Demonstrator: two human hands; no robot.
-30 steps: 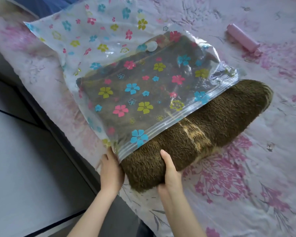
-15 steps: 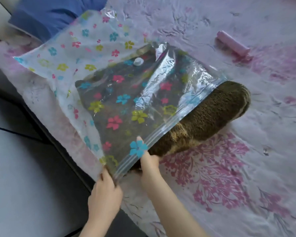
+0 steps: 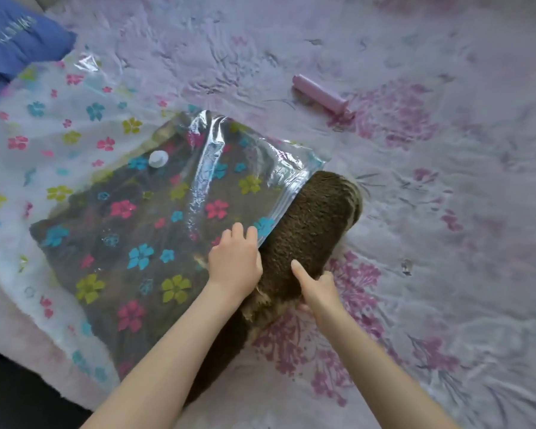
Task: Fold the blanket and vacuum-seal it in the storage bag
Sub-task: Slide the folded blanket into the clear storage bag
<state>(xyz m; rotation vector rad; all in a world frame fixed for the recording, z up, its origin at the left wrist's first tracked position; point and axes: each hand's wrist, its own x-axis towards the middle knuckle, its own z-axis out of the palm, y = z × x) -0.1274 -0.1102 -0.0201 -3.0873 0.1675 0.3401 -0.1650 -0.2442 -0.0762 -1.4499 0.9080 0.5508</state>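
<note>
A folded brown fleece blanket (image 3: 310, 218) lies mostly inside a clear storage bag (image 3: 84, 125) printed with coloured flowers. Its rolled end sticks out of the bag's open mouth toward the right. A white round valve (image 3: 158, 158) sits on the bag's top side. My left hand (image 3: 234, 260) lies on the bag at its mouth edge, fingers curled over the plastic rim. My right hand (image 3: 317, 289) presses against the near side of the exposed blanket, thumb up on the fleece and fingers under it.
A pink cylindrical hand pump (image 3: 321, 94) lies on the flowered pink bedspread (image 3: 446, 243) beyond the bag. A blue cushion (image 3: 16, 38) sits at the far left corner. The bed's edge and dark floor (image 3: 19, 391) are at lower left.
Both hands moved from the bag's near corner to the middle of its mouth. The view shifted left and closer. Less of the blanket sticks out than a second ago.
</note>
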